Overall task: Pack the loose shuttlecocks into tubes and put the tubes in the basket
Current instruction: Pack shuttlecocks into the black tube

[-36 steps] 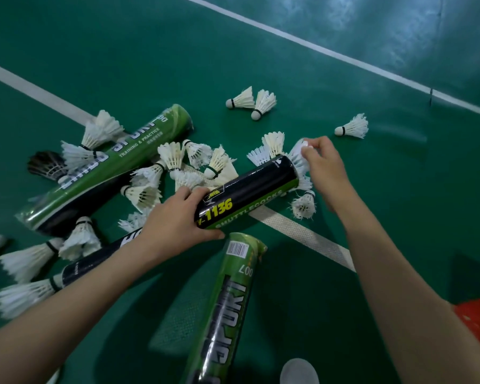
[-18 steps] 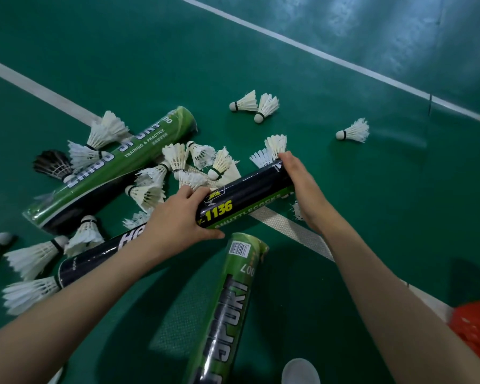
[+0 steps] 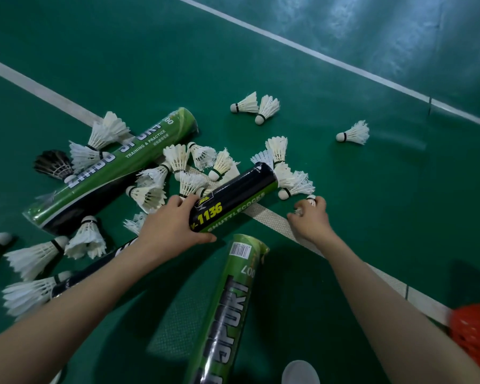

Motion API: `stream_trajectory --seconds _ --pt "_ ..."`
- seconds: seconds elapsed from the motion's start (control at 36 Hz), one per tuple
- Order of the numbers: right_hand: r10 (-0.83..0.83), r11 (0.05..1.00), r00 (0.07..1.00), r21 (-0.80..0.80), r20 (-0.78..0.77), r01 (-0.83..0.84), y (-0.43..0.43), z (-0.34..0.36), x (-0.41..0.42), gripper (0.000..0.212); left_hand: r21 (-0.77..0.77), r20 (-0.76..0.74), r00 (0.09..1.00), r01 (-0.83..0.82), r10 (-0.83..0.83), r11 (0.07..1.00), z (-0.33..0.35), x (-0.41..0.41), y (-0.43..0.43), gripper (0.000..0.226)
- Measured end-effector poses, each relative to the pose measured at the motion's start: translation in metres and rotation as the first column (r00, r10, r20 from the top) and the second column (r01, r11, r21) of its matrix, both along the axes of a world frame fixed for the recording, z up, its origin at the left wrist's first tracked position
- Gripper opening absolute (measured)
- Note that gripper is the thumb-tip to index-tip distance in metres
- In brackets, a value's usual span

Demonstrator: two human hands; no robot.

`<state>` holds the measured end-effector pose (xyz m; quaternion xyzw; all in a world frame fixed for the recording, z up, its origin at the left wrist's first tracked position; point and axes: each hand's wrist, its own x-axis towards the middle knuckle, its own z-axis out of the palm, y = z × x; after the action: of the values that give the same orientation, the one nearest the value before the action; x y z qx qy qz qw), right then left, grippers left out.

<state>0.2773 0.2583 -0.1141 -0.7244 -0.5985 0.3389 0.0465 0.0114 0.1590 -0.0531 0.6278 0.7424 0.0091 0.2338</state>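
My left hand [image 3: 169,227] grips the near part of a black tube [image 3: 234,199] marked 1136, which points up and right over the court floor. Just right of the tube's far end, my right hand [image 3: 311,220] curls round a white shuttlecock [image 3: 311,200]; only its cork tip and a bit of feather show. White shuttlecocks [image 3: 295,182] lie at the tube's mouth, and several more [image 3: 183,167] are scattered left of it. A green tube [image 3: 117,169] lies at the left, and another green tube [image 3: 226,309] lies between my arms.
An orange basket [image 3: 475,328] shows at the lower right edge. A black-feathered shuttlecock [image 3: 53,163] lies far left. Two shuttlecocks [image 3: 257,106] and a single one [image 3: 354,134] lie farther out. Another black tube [image 3: 94,270] lies under my left forearm. White court lines cross the green floor.
My right hand went from the tube's far end, where it pushed a shuttlecock in, down to the right onto a shuttlecock on the floor. The left hand kept holding the tube.
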Motion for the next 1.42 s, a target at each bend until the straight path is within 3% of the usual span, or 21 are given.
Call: stream_trajectory --seconds 0.08,0.19,0.28,0.39,0.5,0.58,0.69,0.83,1.03,1.11,1.19,1.31,1.36,1.42 --pt "0.004 0.997 0.997 0.079 0.072 -0.01 -0.004 -0.002 0.003 0.029 -0.016 -0.007 1.0 0.016 -0.016 1.0 -0.001 0.004 -0.001 0.1" --pt "-0.122 0.973 0.992 0.196 -0.02 0.123 -0.002 0.004 0.009 0.019 -0.015 0.003 1.0 0.027 -0.027 1.0 -0.001 0.005 -0.001 0.099" --pt "-0.211 0.923 0.951 0.276 -0.226 0.27 0.002 0.016 0.011 0.021 -0.016 0.008 1.0 0.025 -0.025 1.0 -0.001 0.003 -0.002 0.1" --pt "-0.299 0.894 0.739 0.092 -0.604 0.438 0.013 0.038 0.011 0.023 -0.008 0.007 1.0 0.022 -0.022 1.0 -0.001 0.001 -0.002 0.099" --pt "-0.155 0.962 0.715 0.06 -0.682 0.266 0.017 0.053 0.007 0.018 -0.005 0.013 0.998 0.062 -0.062 0.998 0.0 0.003 -0.001 0.098" --pt "-0.001 0.99 0.768 0.109 -0.641 0.093 0.014 0.061 -0.001 0.032 0.009 0.053 0.993 0.105 -0.105 0.994 0.003 0.005 -0.001 0.098" --pt "-0.031 0.991 0.793 0.084 -0.608 0.103 0.014 0.061 -0.01 0.055 0.024 0.077 0.986 0.15 -0.151 0.988 0.008 0.007 -0.002 0.098" --pt "-0.012 0.984 0.743 0.123 -0.669 0.127 0.009 0.071 -0.018 0.055 0.065 0.168 0.976 0.128 -0.137 0.99 0.01 0.005 -0.002 0.1" --pt "0.094 0.996 0.728 0.069 -0.68 -0.064 0.007 0.072 -0.029 0.066 0.079 0.091 0.983 0.154 -0.161 0.985 0.006 0.009 0.003 0.097" --pt "0.027 0.999 0.685 0.005 -0.728 -0.033 0.01 0.063 -0.03 0.062 0.076 0.051 0.988 0.144 -0.148 0.987 0.002 0.009 0.006 0.097" --pt "-0.076 0.994 0.679 0.003 -0.73 0.114 0.014 0.053 -0.03 0.061 0.064 -0.007 0.992 0.127 -0.127 0.99 -0.001 0.01 0.008 0.097" --pt "-0.252 0.862 0.773 0.229 -0.582 0.453 0.021 0.048 -0.025 0.033 0.017 -0.022 0.998 0.06 -0.059 0.998 -0.006 0.003 0.007 0.098" --pt "-0.256 0.824 0.839 0.346 -0.48 0.449 0.028 0.042 -0.02 0.016 0.005 0.003 0.999 0.035 -0.035 0.999 -0.009 -0.002 0.005 0.097" --pt "-0.19 0.869 0.917 0.374 -0.351 0.324 0.033 0.033 -0.017 0.024 -0.004 0.033 0.999 0.014 -0.014 1.0 -0.011 -0.007 0.003 0.097"
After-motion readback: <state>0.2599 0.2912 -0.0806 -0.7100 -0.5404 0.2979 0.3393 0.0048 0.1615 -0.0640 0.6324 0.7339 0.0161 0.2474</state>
